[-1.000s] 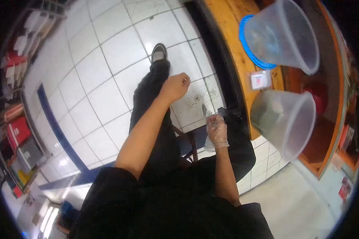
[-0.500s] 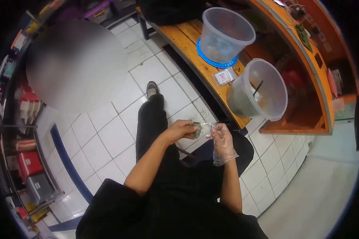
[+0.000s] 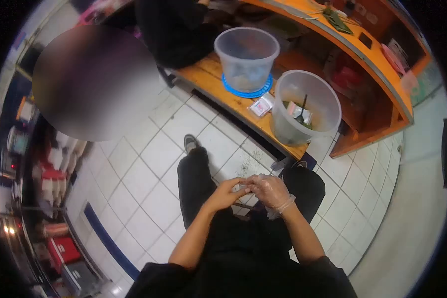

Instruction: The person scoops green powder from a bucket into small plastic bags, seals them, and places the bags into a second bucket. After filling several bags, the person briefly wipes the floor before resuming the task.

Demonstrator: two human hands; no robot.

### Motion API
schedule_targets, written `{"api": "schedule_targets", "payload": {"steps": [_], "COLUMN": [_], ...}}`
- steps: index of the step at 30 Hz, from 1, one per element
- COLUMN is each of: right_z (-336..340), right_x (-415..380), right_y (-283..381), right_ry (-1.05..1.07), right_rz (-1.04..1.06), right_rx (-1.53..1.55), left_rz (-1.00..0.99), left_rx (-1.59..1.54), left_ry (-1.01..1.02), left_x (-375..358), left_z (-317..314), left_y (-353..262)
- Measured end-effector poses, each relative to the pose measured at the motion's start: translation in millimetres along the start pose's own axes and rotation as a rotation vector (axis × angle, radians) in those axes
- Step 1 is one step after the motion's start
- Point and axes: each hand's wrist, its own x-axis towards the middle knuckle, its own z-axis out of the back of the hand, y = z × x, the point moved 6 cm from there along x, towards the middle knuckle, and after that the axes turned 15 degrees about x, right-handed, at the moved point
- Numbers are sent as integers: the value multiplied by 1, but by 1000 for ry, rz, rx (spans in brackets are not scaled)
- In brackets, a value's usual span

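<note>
My left hand (image 3: pixel 224 194) is bare, and my right hand (image 3: pixel 269 191) wears a clear plastic glove. They meet above my lap, fingers closed together around a small clear plastic bag (image 3: pixel 242 187). Only a pale sliver of it shows; the fingers hide the rest. On the bench beyond, to the right, stands a translucent tub (image 3: pixel 288 130) holding a black spoon (image 3: pixel 304 105), a white packet and some greenish contents. Flat white packets (image 3: pixel 261 106) lie beside it. Behind them, a second translucent tub (image 3: pixel 246 53) rests on a blue lid (image 3: pixel 233 90).
A wooden bench (image 3: pixel 203 74) runs across the front, with a person in dark clothes (image 3: pixel 171 35) at its far end. An orange counter (image 3: pixel 377 64) stands at right. Green crumbs dot the tiled floor (image 3: pixel 159 134). Shelves with boxes (image 3: pixel 64 251) line the left.
My hands have come together and sit lower in view; the bag, stretched between them before, is now mostly covered. My view has shifted, bringing more of the person on the bench into sight.
</note>
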Motion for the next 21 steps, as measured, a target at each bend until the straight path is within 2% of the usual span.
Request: {"api": "schedule_targets", "payload": {"steps": [1, 3, 4, 6, 7, 9, 13, 15, 17, 18, 19, 21], "right_z": [7, 15, 18, 19, 24, 27, 37, 39, 42, 40, 46, 46], "right_x": [0, -3, -7, -18, -24, -37, -62, -74, -81, -84, -89, -94], "right_y": [3, -10, -12, -18, -18, -16, -13, -17, -19, -25, -28, -37], "right_ry": [-59, -135, -100, -90, -151, -149, -323, -393, -345, -248, -265, -76], "right_rz": [8, -46, -106, -164, -184, -207, -225, -258, -297, -390, -392, -493], "right_rx": [92, 113, 196, 351, 348, 355, 316, 282, 183, 225, 226, 244], "left_rz": [-25, 233, 195, 287, 257, 269, 232, 183, 116, 92, 69, -51], "left_rx": [16, -144, -127, -202, -187, -93, -102, -67, 8, 143, 279, 434], "left_ry": [27, 41, 99, -70, -16, -66, -20, -71, -99, -106, -118, -103], "left_x": [0, -3, -3, -9, -9, -10, -6, -1, 4, 6, 7, 10], "left_z": [3, 4, -1, 3, -4, -5, -17, -22, -31, -34, -37, -52], "left_y": [-8, -3, -10, -8, -6, 0, -16, -22, -39, -46, -51, -65]}}
